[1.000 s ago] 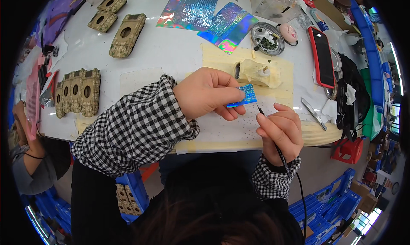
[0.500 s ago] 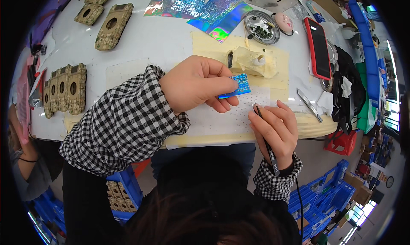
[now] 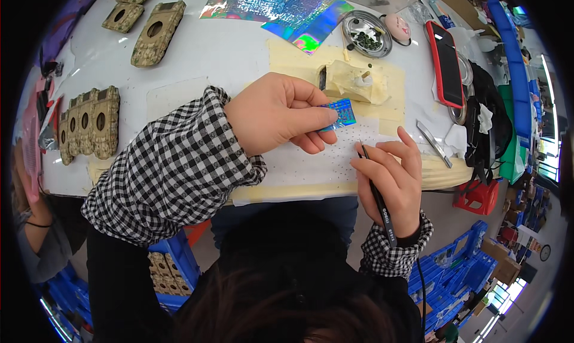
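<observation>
My left hand (image 3: pixel 281 113) pinches a small shiny blue holographic sheet (image 3: pixel 343 114) between thumb and fingers, above the table. Black tweezers (image 3: pixel 379 202) lie in my right hand (image 3: pixel 391 181), tips pointing up toward the sheet but apart from it. Whether anything sits in the tips is too small to tell. Under both hands is white paper (image 3: pixel 299 169) dotted with tiny specks. Just beyond, a yellowish taped block (image 3: pixel 353 83) with a short upright peg stands on yellow tape.
Camouflage-painted model hulls (image 3: pixel 156 35) with round holes stand at the left. Two larger holographic sheets (image 3: pixel 308 17) lie at the back. A round metal dish (image 3: pixel 366 35) holds small dark green parts. To the right are a red-cased phone (image 3: pixel 443 65) and a silver knife-like tool (image 3: pixel 434 143).
The small sheet has shifted slightly right and up and tilted in my left hand. My right hand with the tweezers has moved a little to the right, its fingers spread somewhat more.
</observation>
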`<control>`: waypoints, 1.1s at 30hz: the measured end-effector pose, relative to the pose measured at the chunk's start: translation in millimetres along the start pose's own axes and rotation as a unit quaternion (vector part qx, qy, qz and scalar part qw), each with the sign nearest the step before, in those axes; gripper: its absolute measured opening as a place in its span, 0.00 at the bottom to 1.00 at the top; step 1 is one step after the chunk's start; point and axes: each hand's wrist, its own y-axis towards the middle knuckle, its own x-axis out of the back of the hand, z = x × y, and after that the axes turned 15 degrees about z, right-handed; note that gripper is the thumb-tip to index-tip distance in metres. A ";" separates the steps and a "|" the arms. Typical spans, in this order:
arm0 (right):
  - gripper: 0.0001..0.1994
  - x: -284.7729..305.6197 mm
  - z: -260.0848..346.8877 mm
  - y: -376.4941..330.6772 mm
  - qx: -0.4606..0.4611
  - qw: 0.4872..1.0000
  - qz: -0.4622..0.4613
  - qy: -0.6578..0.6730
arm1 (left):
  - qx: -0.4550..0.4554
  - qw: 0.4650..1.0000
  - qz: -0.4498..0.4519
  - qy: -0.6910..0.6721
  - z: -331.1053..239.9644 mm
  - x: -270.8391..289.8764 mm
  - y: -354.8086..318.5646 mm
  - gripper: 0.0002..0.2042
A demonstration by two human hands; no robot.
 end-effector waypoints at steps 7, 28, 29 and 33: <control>0.16 6.5 10.7 -4.1 -0.027 0.991 -0.113 0.067 | 0.004 1.000 0.005 0.000 -1.6 -0.6 -1.0 0.12; 0.16 -15.1 17.4 16.9 0.007 0.982 -0.154 0.108 | -0.004 1.000 0.024 -0.004 0.8 -0.8 -1.4 0.11; 0.16 -15.1 17.3 16.7 0.007 0.982 -0.155 0.106 | -0.002 1.000 0.023 -0.004 0.0 -1.0 -1.6 0.11; 0.16 -12.6 17.9 15.3 0.009 0.983 -0.149 0.105 | 0.001 1.000 0.017 -0.008 -1.3 -0.8 -2.4 0.11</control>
